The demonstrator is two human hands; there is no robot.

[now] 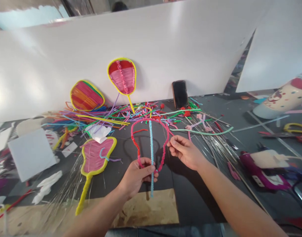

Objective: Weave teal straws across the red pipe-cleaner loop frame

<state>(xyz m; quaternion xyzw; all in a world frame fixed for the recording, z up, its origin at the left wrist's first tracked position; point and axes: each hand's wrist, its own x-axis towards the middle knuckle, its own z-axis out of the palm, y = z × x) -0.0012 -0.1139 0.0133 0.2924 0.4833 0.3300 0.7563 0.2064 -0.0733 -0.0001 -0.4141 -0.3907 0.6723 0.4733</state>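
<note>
My left hand [142, 174] is closed at the bottom of a loop frame [164, 149] made of twisted pink and red pipe cleaner. A light-blue twisted pipe cleaner [151, 144] runs down the loop's middle, past my left thumb and below the hand. On the loop's right side, my right hand [184, 149] pinches a pink pipe cleaner [171, 133] at the frame's edge; its fingertips partly hide the contact. Left of the loop lies a pink fan [96, 153] with a yellow rim and handle, with bits of blue and purple pipe cleaner on it.
A fan with a red-and-pink face [122, 77] and a striped fan [86, 95] lean near the white board [151, 49]. Loose pipe cleaners [111, 118] pile along the back beside a phone [179, 93]. At right are scissors [286, 134], a purple glue gun [264, 172] and a tumbler [284, 98].
</note>
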